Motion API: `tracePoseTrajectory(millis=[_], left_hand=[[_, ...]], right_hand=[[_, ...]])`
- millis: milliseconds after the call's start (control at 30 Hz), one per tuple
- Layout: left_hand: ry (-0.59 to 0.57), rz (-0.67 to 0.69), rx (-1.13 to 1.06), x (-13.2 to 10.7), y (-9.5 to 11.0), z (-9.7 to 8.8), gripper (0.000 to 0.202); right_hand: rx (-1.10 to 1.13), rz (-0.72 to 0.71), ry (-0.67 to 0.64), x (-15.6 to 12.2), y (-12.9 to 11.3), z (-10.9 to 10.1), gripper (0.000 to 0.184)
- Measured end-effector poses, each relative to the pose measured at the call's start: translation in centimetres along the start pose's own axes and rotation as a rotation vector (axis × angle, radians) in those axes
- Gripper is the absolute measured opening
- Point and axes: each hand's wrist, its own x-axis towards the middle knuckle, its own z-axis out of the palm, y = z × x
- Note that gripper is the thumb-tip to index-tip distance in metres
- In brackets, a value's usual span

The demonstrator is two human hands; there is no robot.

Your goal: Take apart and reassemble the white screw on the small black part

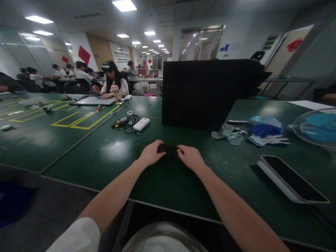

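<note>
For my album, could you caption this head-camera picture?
Left hand grips a small black object on a green table; right hand rests beside it.

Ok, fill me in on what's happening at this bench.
A person sits at a green table with both hands out in front. The left hand grips a small dark object; what it is cannot be told. The right hand rests beside it, fingertips near the object. A black box stands behind, a phone lies to the right, and other people work at tables farther back.
</note>
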Motion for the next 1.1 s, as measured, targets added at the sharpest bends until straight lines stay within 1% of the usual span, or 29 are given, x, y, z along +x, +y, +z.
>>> tracePoseTrajectory(millis=[100,133,200,300,433,533,600,667,700,733,767,833,900,1000,1033,1100], left_hand=[[-0.053,0.009,0.009,-0.2,0.3,0.4,0.047],[-0.065,0.011,0.012,-0.3,0.5,0.5,0.047],[-0.078,0.015,0.017,-0.4,0.9,0.6,0.048],[-0.093,0.025,0.021,-0.6,1.4,0.7,0.05],[-0.112,0.077,0.0,-0.8,1.7,0.7,0.047],[-0.099,0.096,-0.01,-0.8,1.7,0.7,0.047],[-0.086,0.071,-0.009,-0.8,1.7,0.7,0.048],[-0.081,0.052,-0.013,-0.8,1.7,0.7,0.048],[-0.082,0.046,-0.016,-0.8,1.7,0.7,0.047],[-0.084,0.043,-0.018,-0.8,1.7,0.7,0.047],[-0.086,0.042,-0.018,-0.8,1.6,0.7,0.047],[-0.083,0.041,-0.017,-0.8,1.6,0.6,0.047],[-0.068,0.039,-0.021,-0.8,1.5,0.6,0.047],[-0.053,0.02,-0.026,-0.8,1.6,0.4,0.043],[-0.051,0.01,-0.025,-0.8,1.6,0.4,0.043],[-0.056,-0.008,-0.027,-0.8,1.7,0.2,0.042]], right_hand=[[0.116,-0.143,0.129,-0.2,-0.5,-0.1,0.026],[0.155,-0.183,0.149,-0.3,-0.7,-0.1,0.026],[0.196,-0.24,0.144,-0.4,-1.2,0.2,0.025],[0.159,-0.283,0.088,-0.4,-1.9,0.7,0.023],[0.068,-0.274,0.054,-0.3,-2.4,1.0,0.022],[0.028,-0.238,0.076,-0.3,-2.5,0.8,0.023],[0.03,-0.185,0.15,-0.2,-2.1,0.3,0.03],[0.045,-0.12,0.25,0.0,-1.1,-0.8,0.037],[0.052,-0.095,0.285,0.0,-0.4,-1.4,0.037],[0.054,-0.085,0.275,0.1,0.4,-2.1,0.035],[0.055,-0.086,0.237,0.1,1.2,-2.8,0.031],[0.062,-0.096,0.119,0.1,2.8,-4.0,0.025],[0.075,-0.093,-0.007,0.2,4.0,-4.6,0.026],[0.026,-0.042,-0.141,0.3,4.8,-4.2,0.039],[-0.012,-0.011,-0.173,0.3,4.9,-3.8,0.039],[-0.082,0.046,-0.204,0.5,4.7,-2.9,0.031]])
